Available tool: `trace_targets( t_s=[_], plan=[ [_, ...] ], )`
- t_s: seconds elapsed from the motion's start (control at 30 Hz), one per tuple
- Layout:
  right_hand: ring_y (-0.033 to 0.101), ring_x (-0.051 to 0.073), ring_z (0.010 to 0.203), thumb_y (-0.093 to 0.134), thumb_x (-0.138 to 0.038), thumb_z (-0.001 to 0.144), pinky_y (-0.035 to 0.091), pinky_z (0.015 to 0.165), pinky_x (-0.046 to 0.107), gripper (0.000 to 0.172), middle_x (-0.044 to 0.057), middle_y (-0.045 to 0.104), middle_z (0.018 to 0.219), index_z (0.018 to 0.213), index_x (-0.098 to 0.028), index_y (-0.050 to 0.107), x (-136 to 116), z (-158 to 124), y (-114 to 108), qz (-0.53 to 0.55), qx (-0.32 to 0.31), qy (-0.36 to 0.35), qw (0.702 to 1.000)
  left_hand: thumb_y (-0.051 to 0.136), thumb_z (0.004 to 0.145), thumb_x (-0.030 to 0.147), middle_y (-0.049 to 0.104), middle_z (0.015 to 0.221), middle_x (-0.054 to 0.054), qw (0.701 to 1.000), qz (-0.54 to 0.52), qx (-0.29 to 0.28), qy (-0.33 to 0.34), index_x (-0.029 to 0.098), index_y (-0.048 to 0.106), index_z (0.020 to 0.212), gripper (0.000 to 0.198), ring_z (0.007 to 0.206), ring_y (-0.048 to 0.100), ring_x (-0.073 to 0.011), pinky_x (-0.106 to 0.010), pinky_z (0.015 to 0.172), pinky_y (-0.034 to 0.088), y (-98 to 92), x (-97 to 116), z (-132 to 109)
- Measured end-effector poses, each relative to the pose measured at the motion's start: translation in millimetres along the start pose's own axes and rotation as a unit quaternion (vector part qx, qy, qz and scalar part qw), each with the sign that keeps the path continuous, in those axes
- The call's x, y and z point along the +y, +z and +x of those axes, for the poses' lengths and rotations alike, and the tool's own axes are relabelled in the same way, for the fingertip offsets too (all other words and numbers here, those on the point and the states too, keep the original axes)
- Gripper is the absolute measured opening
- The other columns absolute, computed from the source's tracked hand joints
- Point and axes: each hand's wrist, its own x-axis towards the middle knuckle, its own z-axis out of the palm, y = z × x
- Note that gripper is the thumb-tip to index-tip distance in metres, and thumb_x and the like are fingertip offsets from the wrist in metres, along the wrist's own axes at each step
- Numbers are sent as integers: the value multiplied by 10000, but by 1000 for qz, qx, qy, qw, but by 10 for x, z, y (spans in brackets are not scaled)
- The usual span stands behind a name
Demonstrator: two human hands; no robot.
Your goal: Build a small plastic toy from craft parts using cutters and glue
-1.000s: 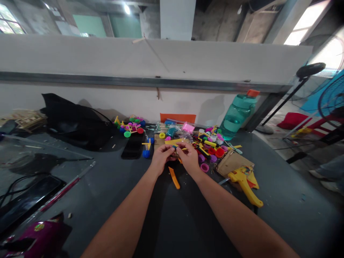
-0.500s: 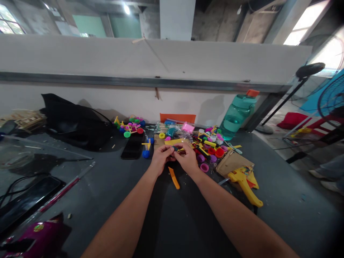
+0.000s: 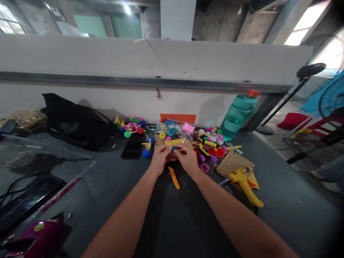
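Observation:
My left hand (image 3: 159, 160) and my right hand (image 3: 188, 160) meet over the middle of the table, fingertips pinched together. Between them is a small teal piece (image 3: 175, 147), mostly covered by the fingers, so its kind does not show. Just below the hands a slim orange tool (image 3: 174, 178) lies on the dark table (image 3: 172, 222). Behind the fingers is a yellow strip (image 3: 173, 142). To the right of my right hand lie purple caps (image 3: 204, 167) and a red cap (image 3: 219, 153); to the left of my left hand stands a small assembly with blue wheels (image 3: 146, 154).
A yellow glue gun (image 3: 245, 186) rests at the right beside a piece of cardboard (image 3: 228, 162). Behind it stands a teal bottle (image 3: 237, 116). A phone (image 3: 132, 147), a black bag (image 3: 76, 123) and a purple glue gun-like object (image 3: 40, 236) are on the left.
The fingertips have shifted slightly around the small teal piece, and a bit more of it shows as a flat strip. Both hands stay in the same place.

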Motion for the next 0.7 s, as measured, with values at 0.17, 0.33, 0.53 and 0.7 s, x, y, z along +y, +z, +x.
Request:
trace_targets(
  t_s=[0.17, 0.33, 0.53, 0.7],
  plan=[
    [570, 187, 917, 583, -217, 770, 471, 798, 328, 166, 36, 630, 911, 913, -242, 664, 11, -1, -3, 1, -2, -6, 1000, 700, 642, 378, 563, 570, 16, 1000, -6, 1, -2, 128, 590, 723, 284, 506, 540, -85, -216, 480, 508, 3, -1, -2],
    [567, 182, 918, 574, -215, 776, 485, 760, 307, 163, 39, 622, 917, 915, -233, 656, 11, -6, 0, 0, -5, -7, 1000, 704, 640, 366, 560, 568, 15, 1000, -3, -2, -1, 125, 594, 723, 278, 504, 537, -84, -214, 477, 508, 5, 1, -3],
    [574, 185, 922, 594, -217, 751, 487, 774, 314, 210, 38, 630, 943, 955, -229, 639, 26, -17, 25, -18, -11, 4, 1000, 706, 627, 383, 554, 553, 26, 1000, 4, 5, 0, 134, 598, 721, 287, 494, 541, -87, -220, 479, 500, -3, -17, 6],
    [568, 188, 909, 563, -242, 792, 470, 819, 345, 167, 43, 632, 915, 938, -227, 642, -18, -27, 23, -65, 3, -33, 997, 680, 636, 428, 571, 576, 13, 999, -4, 36, 20, 130, 604, 734, 323, 486, 535, -95, -228, 457, 481, 12, -31, 24]
  ],
)
